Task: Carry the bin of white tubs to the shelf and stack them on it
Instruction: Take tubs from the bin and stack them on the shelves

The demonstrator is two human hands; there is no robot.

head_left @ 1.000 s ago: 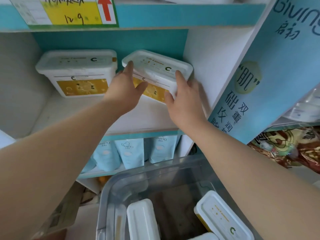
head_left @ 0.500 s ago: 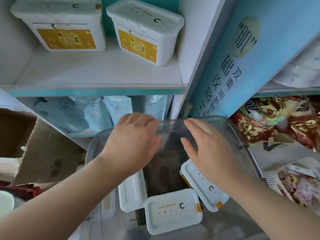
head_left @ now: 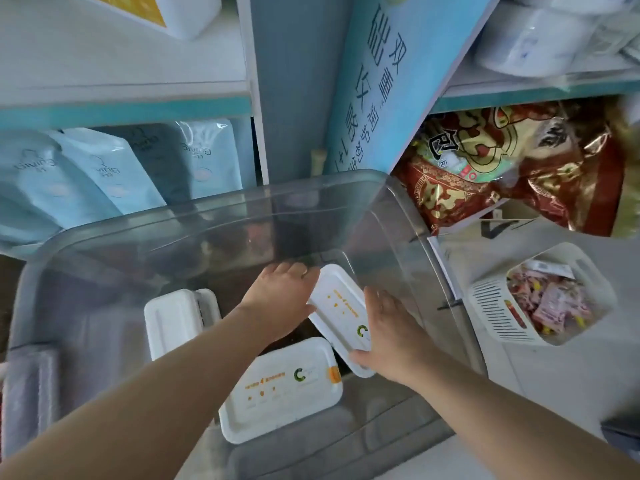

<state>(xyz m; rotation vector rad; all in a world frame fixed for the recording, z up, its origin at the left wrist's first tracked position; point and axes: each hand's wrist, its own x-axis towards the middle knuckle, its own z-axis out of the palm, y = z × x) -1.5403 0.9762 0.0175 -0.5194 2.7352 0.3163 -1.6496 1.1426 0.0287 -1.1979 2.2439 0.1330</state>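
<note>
A clear plastic bin fills the lower half of the view. Inside it lie three white tubs. One tub sits at the far right of the bin. My left hand presses its left edge and my right hand wraps its right edge, so both hands clasp it. A second tub lies lid-up nearer to me. A third tub rests to the left. On the white shelf above, the corner of a placed tub shows at the top edge.
Light-blue pouches stand on the lower shelf behind the bin. A blue sign panel leans to the right. Red-gold snack bags and a white basket of small packets lie right of the bin.
Both hands left the tub on the shelf, came down into the bin and closed on the far-right tub. My view has dropped from the shelf to the bin.
</note>
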